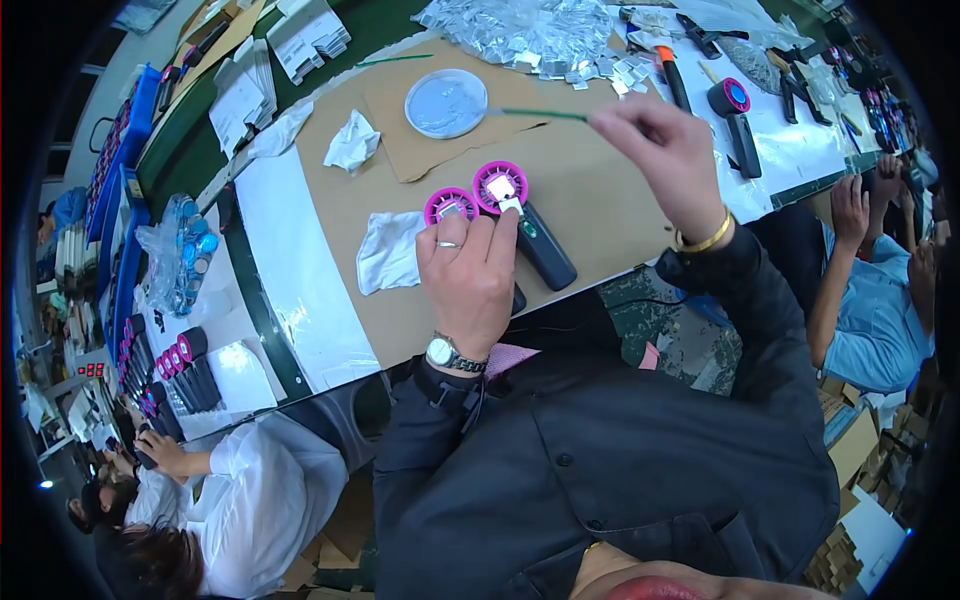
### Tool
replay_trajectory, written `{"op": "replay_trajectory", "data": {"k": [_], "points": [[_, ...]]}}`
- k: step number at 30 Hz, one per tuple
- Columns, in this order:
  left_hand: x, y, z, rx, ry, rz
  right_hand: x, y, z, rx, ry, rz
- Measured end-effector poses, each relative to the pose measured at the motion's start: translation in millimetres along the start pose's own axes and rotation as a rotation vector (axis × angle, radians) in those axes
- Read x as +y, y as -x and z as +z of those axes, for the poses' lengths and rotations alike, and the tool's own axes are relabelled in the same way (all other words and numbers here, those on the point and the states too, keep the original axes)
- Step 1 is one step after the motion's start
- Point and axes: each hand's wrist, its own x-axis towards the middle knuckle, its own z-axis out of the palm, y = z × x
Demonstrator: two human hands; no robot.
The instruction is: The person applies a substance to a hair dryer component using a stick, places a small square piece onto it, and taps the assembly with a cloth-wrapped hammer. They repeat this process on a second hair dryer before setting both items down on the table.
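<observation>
Two black-handled devices with round pink-rimmed heads lie side by side on brown cardboard. My left hand [467,272] covers most of the left device [446,200], its fingers bent and close together. A small white square piece [511,204] shows at its fingertips, over the lower rim of the right device [548,248]. A bright square sits in that device's head. My right hand [668,155] is raised to the right, pinching a thin green stick [545,114]. The stick's far end is at the edge of a round dish [447,103] of pale grey paste.
A white cloth [388,252] and crumpled tissue [352,141] lie left of the devices. Clear bags and loose square pieces [580,68] are heaped behind. An orange-and-black tool [672,80] and another pink-headed device [733,100] lie at right. Co-workers sit on both sides.
</observation>
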Motion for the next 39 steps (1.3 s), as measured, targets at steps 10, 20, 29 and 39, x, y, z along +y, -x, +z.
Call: {"op": "replay_trajectory", "data": {"k": [10, 20, 29, 39], "points": [[2.0, 2.6, 1.7, 0.035, -0.01, -0.02, 5.1, 39.1, -12.0, -0.178, 0.493, -0.866], [3.4, 3.5, 2.9, 0.031, -0.021, -0.022, 8.9, 30.7, -2.5, -0.272, 0.616, -1.006], [1.7, 2.3, 2.9, 0.032, -0.015, -0.021, 2.4, 29.3, -6.2, -0.308, 0.633, -0.996], [0.8, 1.1, 2.4, 0.043, -0.003, -0.01, 6.2, 31.7, -3.3, -0.213, 0.514, -0.892]]}}
